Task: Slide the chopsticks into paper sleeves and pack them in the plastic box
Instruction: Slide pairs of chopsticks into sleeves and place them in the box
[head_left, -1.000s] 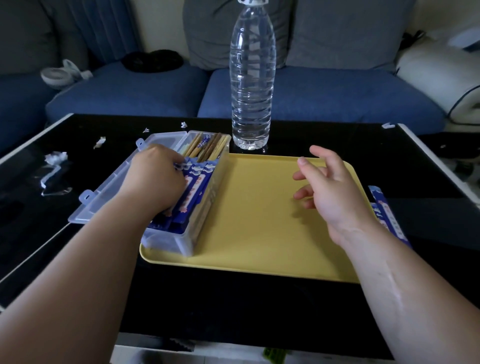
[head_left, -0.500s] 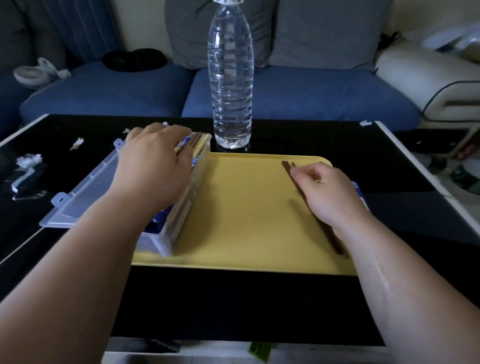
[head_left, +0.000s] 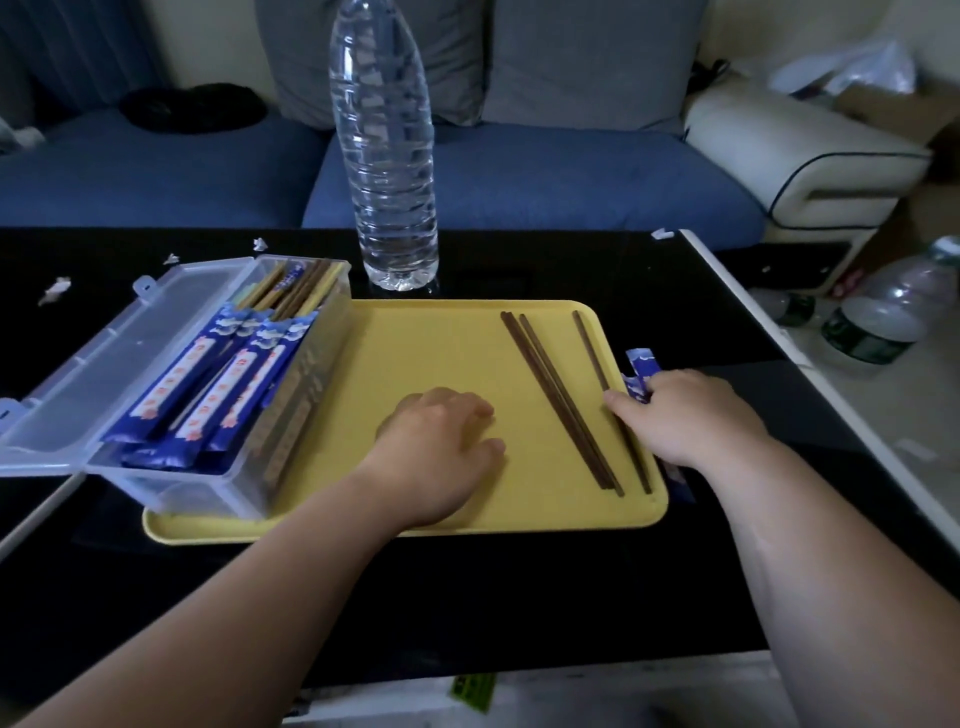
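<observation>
black table (head_left: 519, 597), left hand (head_left: 436, 447) on yellow tray (head_left: 431, 332), right hand (head_left: 691, 415) at its edge

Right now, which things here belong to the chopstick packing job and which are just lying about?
Job: bare chopsticks, loose paper sleeves, plastic box, sleeved pairs inside it, yellow tray.
Lying about: water bottle, paper scraps, green-labelled bottles.

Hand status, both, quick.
Left hand: open, resting on the yellow tray, holding nothing.
Right hand: on the paper sleeves; grip cannot be told.
</observation>
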